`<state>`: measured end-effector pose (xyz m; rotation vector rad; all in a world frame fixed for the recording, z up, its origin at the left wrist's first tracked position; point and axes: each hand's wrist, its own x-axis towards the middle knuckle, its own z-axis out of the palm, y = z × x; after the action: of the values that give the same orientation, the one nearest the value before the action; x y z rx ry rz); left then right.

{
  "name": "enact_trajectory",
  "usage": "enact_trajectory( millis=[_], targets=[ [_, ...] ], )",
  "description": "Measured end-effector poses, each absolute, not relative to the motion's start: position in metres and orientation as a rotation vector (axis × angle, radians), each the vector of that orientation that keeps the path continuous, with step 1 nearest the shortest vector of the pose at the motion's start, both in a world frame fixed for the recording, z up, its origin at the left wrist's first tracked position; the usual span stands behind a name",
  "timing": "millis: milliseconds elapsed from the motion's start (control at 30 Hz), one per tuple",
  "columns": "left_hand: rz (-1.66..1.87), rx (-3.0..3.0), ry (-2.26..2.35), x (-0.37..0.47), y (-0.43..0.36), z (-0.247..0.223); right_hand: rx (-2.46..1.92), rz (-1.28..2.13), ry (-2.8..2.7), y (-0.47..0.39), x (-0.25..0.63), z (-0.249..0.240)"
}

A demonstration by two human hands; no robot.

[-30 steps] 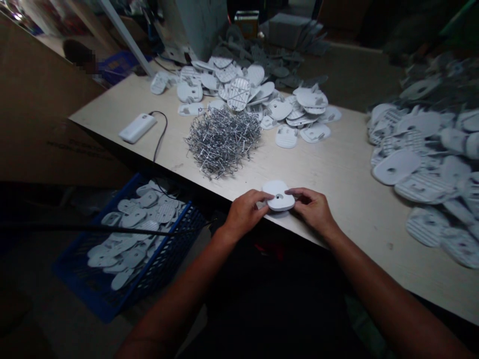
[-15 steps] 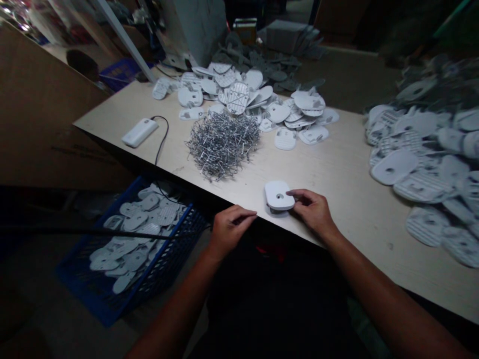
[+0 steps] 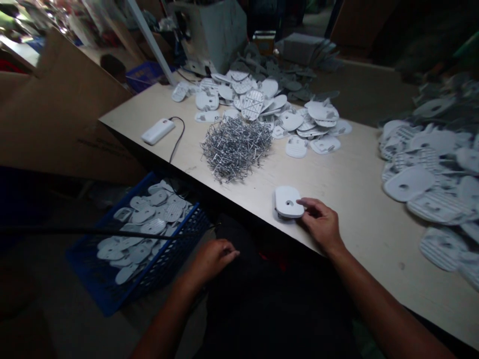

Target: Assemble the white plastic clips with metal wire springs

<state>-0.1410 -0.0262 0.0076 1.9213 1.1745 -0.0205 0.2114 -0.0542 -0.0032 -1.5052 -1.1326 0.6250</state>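
Observation:
My right hand (image 3: 322,223) grips the right edge of a rounded white plastic piece (image 3: 286,194) between thumb and fingers. A round hole shows in its smooth top, and another part sits beneath it, close to the table's front edge. Below that edge, over my dark-clothed lap, my left hand (image 3: 214,258) is closed with its fingers curled; whatever may be between them is hidden. Beyond the white piece lies a heap of thin metal wire springs (image 3: 237,149). Behind the springs is a pile of similar white plates (image 3: 252,103), some ribbed.
Another pile of white plates (image 3: 409,183) covers the table's right side. A white power bank (image 3: 157,131) with a black cable lies at left. Below stands a blue crate (image 3: 87,276) holding more plates. A large cardboard box (image 3: 71,119) is at far left, a machine (image 3: 217,35) at the back.
My left hand has drawn down and away from the table edge to above my lap. My right hand stays on the white piece. The whole view has shifted slightly.

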Motion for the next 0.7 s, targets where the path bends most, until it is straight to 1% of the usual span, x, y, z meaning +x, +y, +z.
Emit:
enact_trajectory(
  millis=[100, 200, 300, 400, 567, 700],
  targets=[
    [0.030, 1.850, 1.153, -0.139, -0.029, 0.004, -1.483, 0.637, -1.130, -0.054, 0.211, -0.005],
    [0.246, 1.713, 1.180, -0.126, -0.031, 0.006, -1.450, 0.595, -1.159, -0.055, 0.212, -0.006],
    [0.462, 1.564, 1.191, -0.107, -0.029, 0.014, -1.419, 0.457, -1.230, -0.057, 0.210, -0.002],
    [0.603, 1.438, 1.146, -0.090, -0.022, 0.025, -1.377, 0.336, -1.312, -0.058, 0.204, 0.009],
    [0.645, 1.183, 0.950, -0.067, -0.009, 0.033, -1.307, 0.264, -1.382, -0.058, 0.187, 0.032],
    [0.698, 0.891, 0.807, -0.045, -0.015, 0.026, -1.249, 0.326, -1.471, -0.062, 0.170, 0.045]
  ],
)
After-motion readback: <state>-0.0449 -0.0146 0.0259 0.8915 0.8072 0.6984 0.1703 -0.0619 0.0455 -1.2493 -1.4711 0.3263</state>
